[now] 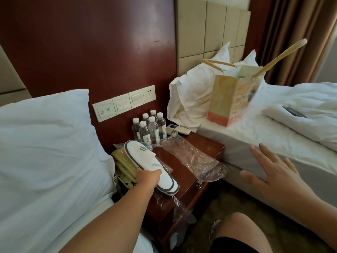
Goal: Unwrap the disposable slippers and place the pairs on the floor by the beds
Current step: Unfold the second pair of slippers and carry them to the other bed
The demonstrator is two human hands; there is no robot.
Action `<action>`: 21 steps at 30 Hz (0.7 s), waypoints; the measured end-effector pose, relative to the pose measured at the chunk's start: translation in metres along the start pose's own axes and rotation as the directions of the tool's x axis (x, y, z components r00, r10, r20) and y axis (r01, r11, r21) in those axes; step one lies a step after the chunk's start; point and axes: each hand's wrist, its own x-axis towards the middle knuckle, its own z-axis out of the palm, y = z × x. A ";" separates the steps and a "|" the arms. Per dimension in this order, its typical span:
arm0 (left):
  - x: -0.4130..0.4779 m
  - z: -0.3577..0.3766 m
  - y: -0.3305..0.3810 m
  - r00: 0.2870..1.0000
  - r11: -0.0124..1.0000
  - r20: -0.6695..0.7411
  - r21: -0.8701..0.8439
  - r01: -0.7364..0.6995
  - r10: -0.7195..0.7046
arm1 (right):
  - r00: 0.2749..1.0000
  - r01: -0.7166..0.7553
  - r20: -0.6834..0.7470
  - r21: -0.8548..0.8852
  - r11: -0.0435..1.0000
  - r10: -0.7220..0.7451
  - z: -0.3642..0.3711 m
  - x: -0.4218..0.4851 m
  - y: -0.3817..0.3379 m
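My left hand [147, 178] grips a stacked pair of white disposable slippers [144, 159] with grey trim, holding them above the left side of the wooden nightstand [202, 183]. The slippers are out of their wrap. An empty clear plastic wrapper [195, 161] lies crumpled across the nightstand top, and another clear wrapper [179, 207] hangs over its front edge. My right hand [273, 172] hovers with fingers spread in front of the right bed's mattress edge [240, 152], holding nothing.
Several water bottles [148, 127] and a white remote [178, 129] stand at the nightstand's back; a beige telephone [124, 170] sits at its left. A paper bag [231, 99] and pillows rest on the right bed. The left bed [45, 152] flanks the nightstand. Patterned carpet [218, 203] lies between.
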 end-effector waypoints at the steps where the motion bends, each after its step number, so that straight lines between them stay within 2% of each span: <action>1: 0.003 0.004 0.000 0.999 0.998 0.015 -0.034 0.045 -0.044 | 1.000 -0.001 0.007 0.008 1.000 0.001 0.001 0.000 0.001; 4: 0.013 0.013 0.000 0.985 0.983 0.081 -0.089 0.161 -0.154 | 0.999 -0.014 0.032 0.019 1.000 0.014 0.003 0.001 0.001; 8: 0.028 0.015 -0.007 0.972 0.982 0.146 -0.032 0.188 -0.182 | 0.998 -0.036 0.058 0.061 0.998 0.032 0.005 0.002 0.000; 13: 0.039 0.022 -0.015 0.962 0.970 0.170 -0.079 0.229 -0.213 | 0.996 -0.038 0.079 0.089 0.995 0.031 0.011 0.003 -0.002; 18: 0.043 0.035 -0.009 0.970 0.959 0.208 -0.224 0.172 -0.126 | 0.995 -0.032 0.099 0.107 0.994 0.021 0.017 0.007 0.001; 21: 0.039 0.040 0.003 0.980 0.971 0.192 -0.215 0.100 -0.059 | 0.995 -0.025 0.095 0.119 0.993 0.014 0.017 0.011 0.000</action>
